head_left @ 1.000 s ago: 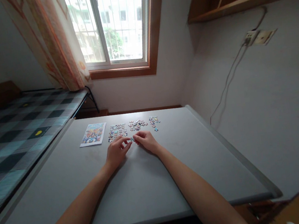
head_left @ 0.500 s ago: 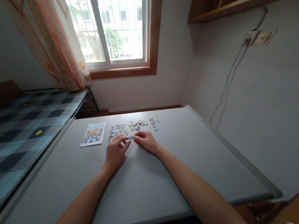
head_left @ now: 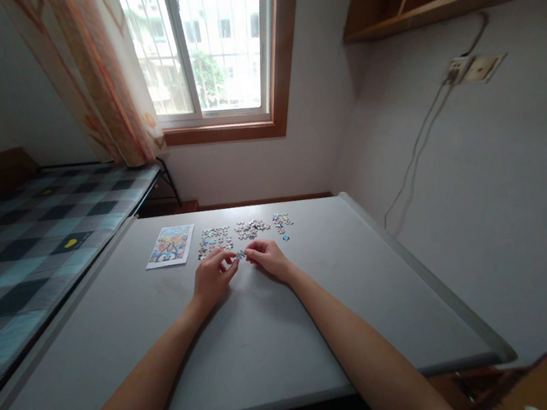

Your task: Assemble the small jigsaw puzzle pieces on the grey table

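Between my two hands is a small pale jigsaw puzzle piece point(head_left: 240, 254); I cannot tell whether it is one piece or two joined. My left hand point(head_left: 212, 271) pinches its left side with thumb and fingertips. On its right side, the fingers of my right hand point(head_left: 268, 258) are closed in a pinch. Loose puzzle pieces lie just beyond in three groups: a left group point(head_left: 216, 236) partly hidden by my left hand, a middle heap point(head_left: 252, 226) and a right group point(head_left: 283, 219). A printed picture sheet point(head_left: 170, 247) lies to the left.
The grey table point(head_left: 251, 342) spreads under both forearms. A bed with a checked cover point(head_left: 55, 227) stands to the left. Beyond the table are a window point(head_left: 217, 44) and a curtain point(head_left: 100, 80). A wall socket point(head_left: 460, 69) with a hanging cable and a wooden shelf point(head_left: 453, 3) are on the right.
Both hands stay in nearly the same place. The puzzle piece between the fingertips has shifted very slightly to the right.
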{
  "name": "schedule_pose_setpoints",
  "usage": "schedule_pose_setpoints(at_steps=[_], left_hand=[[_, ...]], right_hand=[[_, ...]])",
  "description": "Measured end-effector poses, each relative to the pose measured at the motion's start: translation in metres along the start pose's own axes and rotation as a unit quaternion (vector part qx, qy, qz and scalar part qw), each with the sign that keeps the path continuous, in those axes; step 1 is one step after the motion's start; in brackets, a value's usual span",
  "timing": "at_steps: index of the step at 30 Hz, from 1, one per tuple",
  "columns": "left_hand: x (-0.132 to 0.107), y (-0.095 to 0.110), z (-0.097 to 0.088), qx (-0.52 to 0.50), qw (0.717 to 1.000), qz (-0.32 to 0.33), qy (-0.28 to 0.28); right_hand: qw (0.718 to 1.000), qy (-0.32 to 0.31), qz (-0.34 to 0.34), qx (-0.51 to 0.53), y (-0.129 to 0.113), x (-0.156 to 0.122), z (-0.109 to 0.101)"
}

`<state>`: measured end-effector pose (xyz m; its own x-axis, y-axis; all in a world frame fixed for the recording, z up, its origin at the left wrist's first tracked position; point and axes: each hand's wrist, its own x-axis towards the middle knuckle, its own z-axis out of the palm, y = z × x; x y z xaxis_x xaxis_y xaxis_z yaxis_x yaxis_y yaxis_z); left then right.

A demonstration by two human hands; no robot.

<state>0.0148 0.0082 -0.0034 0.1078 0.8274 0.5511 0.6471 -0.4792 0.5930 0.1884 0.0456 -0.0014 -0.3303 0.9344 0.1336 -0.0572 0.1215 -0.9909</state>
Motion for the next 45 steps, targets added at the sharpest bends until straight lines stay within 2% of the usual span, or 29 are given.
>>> schedule_pose_setpoints(at_steps=[20, 38, 45], left_hand=[[-0.0002, 0.0027, -0.0006, -0.014, 1.000, 0.013, 0.018], [0.0011, -0.0033, -0.0015, -0.005, 1.000, 0.005, 0.001], [0.0037, -0.0016, -0.0004, -0.059, 0.998, -0.025, -0.009]], right_hand=[[1.000, -0.008, 0.006, 0.014, 0.0012, 0.0009, -0.0004], [1.000, -0.004, -0.005, 0.011, 0.0010, 0.0006, -0.0065], [0.997, -0.014, -0.026, -0.068, 0.0055, 0.0022, -0.0058]])
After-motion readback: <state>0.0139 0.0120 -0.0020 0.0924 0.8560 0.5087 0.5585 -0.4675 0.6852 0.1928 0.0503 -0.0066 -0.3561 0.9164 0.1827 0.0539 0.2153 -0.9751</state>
